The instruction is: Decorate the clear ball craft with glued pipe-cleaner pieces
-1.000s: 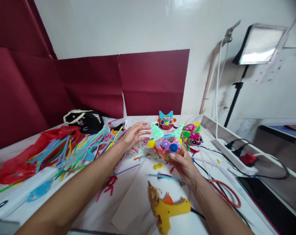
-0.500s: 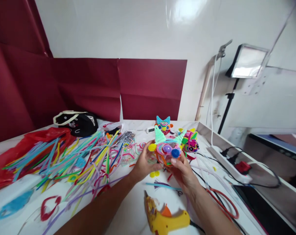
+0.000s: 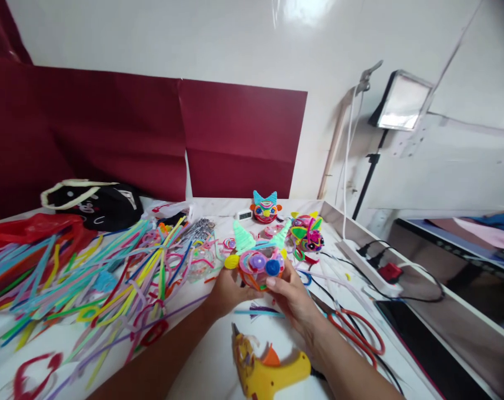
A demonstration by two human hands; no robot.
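A fuzzy craft head is held upright over the middle of the surface, with its 2 mint-green ears pointed up and a purple disc and a blue disc set side by side on its front. It is clamped from both sides: its left edge is gripped by the left hand, and its right edge by the right hand, whose thumb is pressed to the front below the blue disc. Whether its underside is rested on the surface cannot be told.

Just below the hands, a light-blue strip is laid crosswise, and nearer still a yellow glue gun is laid on its side, its nozzle pointed away. Behind the held piece, 2 more are placed: a red head with blue ears, beside a small white display, and a pink head with green and yellow parts to the right. The left part is covered by a heap of coloured pipe cleaners, with a red plastic bag and a black bag behind. To the right, an orange cable, a white power strip and a dark flat device are laid out
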